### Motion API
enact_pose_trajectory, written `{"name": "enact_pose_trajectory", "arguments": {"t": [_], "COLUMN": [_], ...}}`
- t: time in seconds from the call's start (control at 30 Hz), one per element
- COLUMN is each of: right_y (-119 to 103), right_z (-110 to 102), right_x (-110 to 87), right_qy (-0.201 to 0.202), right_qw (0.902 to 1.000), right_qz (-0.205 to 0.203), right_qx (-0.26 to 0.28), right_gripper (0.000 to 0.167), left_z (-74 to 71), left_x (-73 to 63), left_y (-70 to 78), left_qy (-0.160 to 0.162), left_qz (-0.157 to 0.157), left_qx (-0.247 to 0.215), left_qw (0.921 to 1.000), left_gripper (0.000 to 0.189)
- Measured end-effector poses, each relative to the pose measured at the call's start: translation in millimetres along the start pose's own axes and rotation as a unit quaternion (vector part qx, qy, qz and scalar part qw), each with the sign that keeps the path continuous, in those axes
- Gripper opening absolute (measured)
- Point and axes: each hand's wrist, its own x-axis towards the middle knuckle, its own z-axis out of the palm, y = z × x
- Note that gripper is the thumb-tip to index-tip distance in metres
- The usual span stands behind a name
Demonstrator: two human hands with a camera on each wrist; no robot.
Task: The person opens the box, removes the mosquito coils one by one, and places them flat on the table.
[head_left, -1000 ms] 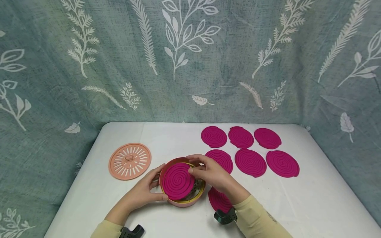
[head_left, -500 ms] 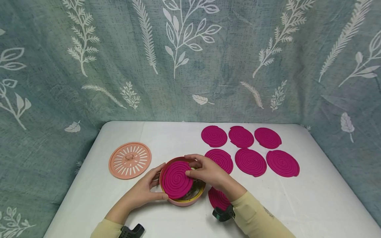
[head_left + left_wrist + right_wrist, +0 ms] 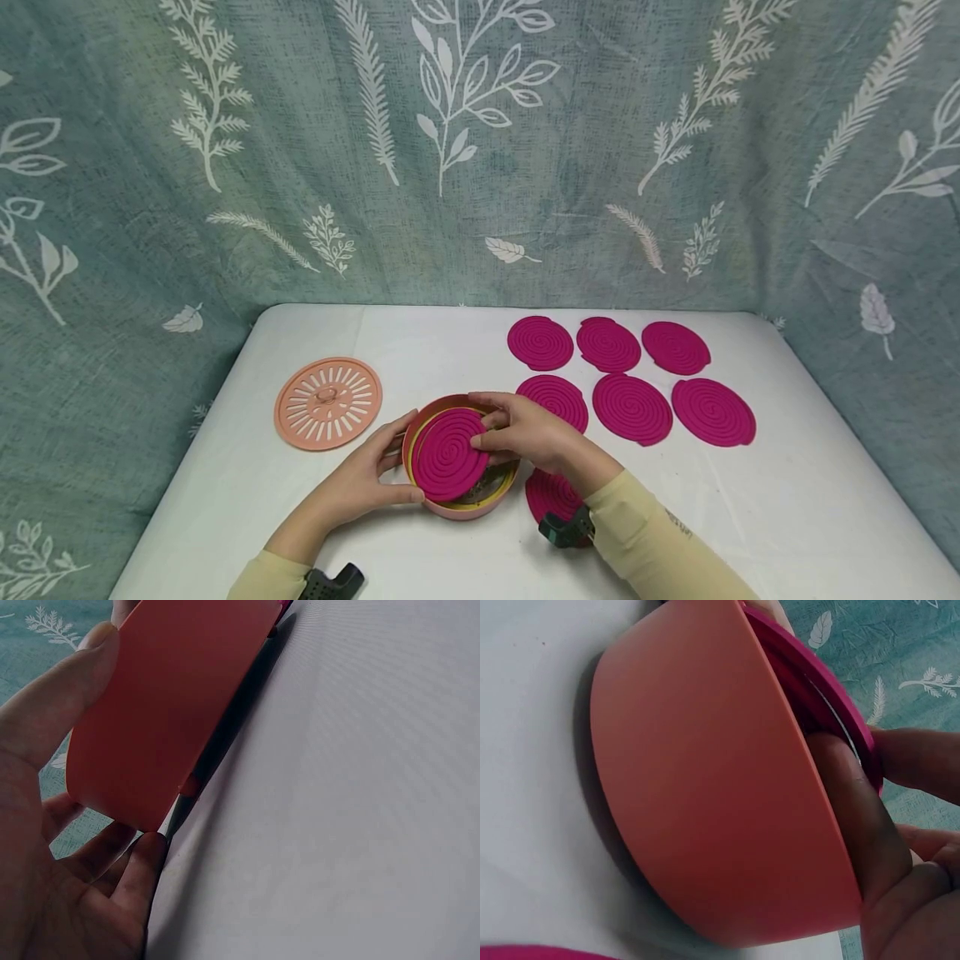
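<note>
A round salmon-orange mosquito coil holder [image 3: 459,510] stands on the table, its yellow inner ring and dark inside partly showing. My left hand [image 3: 363,477] grips its left side, thumb at the near wall and fingers behind. In the left wrist view the thumb presses the holder's wall [image 3: 169,712]. My right hand [image 3: 536,432] pinches the right edge of a magenta mosquito coil [image 3: 448,457], which lies tilted across the holder's opening. Thumb and a finger sit on either side of that coil [image 3: 832,682] in the right wrist view.
At left lies the slotted salmon lid [image 3: 327,398] with a small ring handle. Several magenta coils [image 3: 632,408] lie in two rows at right. One more coil [image 3: 550,493] is partly under my right wrist. A patterned green curtain [image 3: 465,233] hangs behind the table.
My right hand and the pinched coil have shifted slightly, first left and then a little back right, above the holder. The left hand stays in place.
</note>
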Motion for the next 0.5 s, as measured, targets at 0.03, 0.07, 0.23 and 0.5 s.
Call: {"name": "enact_pose_trajectory", "arguments": {"t": [0.03, 0.07, 0.23, 0.5], "right_y": [0.0, 0.1, 0.6, -1.5], "right_z": [-0.3, -0.4, -0.3, 0.9], "right_x": [0.3, 0.4, 0.4, -0.8], "right_qy": [-0.001, -0.004, -0.004, 0.006], "right_qw": [1.0000, 1.0000, 0.9998, 0.9998], "right_qz": [0.003, 0.005, 0.011, 0.009], "right_qx": [0.004, 0.006, 0.015, 0.017], "right_gripper": [0.071, 0.071, 0.065, 0.061], "left_z": [-0.1, -0.1, 0.2, 0.5], "left_x": [0.0, 0.0, 0.4, 1.0], "left_y": [-0.1, 0.0, -0.3, -0.6], "left_qy": [0.000, 0.000, 0.003, 0.006], "left_qz": [0.001, 0.002, 0.004, -0.003], "left_qx": [0.000, 0.000, 0.001, 0.008], "left_qw": [1.0000, 1.0000, 1.0000, 0.9999], "left_gripper": [0.109, 0.110, 0.110, 0.110]}}
